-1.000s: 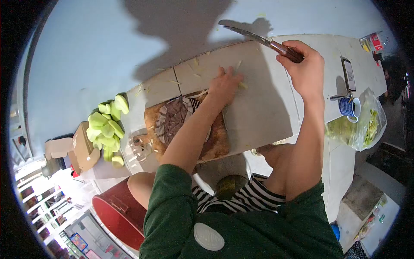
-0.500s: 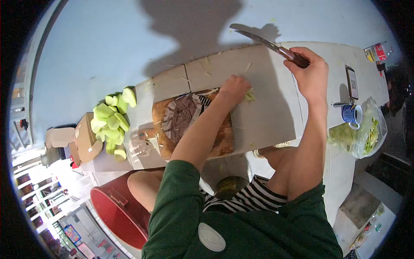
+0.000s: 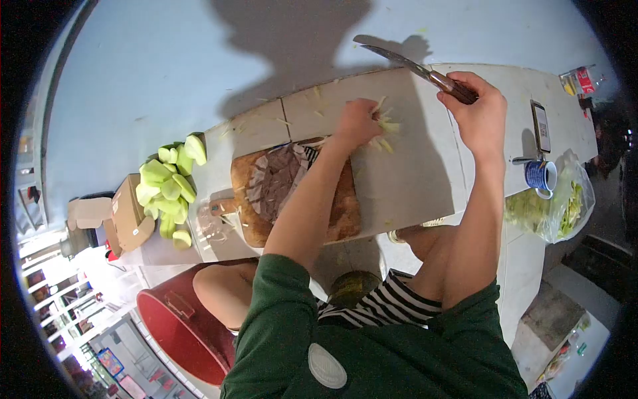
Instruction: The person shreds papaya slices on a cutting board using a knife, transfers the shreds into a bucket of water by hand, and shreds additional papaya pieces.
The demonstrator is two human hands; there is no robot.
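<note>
My right hand point(image 3: 482, 110) grips the wooden handle of a knife point(image 3: 412, 65), its blade pointing up and left over the table's far edge. Pale green shreds point(image 3: 385, 128) stick out from the closed fingers of my left hand point(image 3: 359, 122), just beyond the cutting board. On the wooden cutting board point(image 3: 342, 213) lies a crumpled brownish cloth point(image 3: 274, 179) with a striped part, partly behind my left forearm. A few loose shreds are scattered on the tiled tabletop point(image 3: 412, 179).
Pale green vegetable pieces point(image 3: 166, 183) are heaped at the left, beside a cardboard box point(image 3: 129, 213). At the right are a phone point(image 3: 541, 126), a blue cup point(image 3: 535, 175), a plastic bag point(image 3: 573, 206) and a bottle point(image 3: 579, 80). A red bucket point(image 3: 179, 326) stands below.
My left hand has gathered shreds beyond the board, and its spread fingers have closed on them. The knife stays raised in my right hand. The view has shifted a little.
</note>
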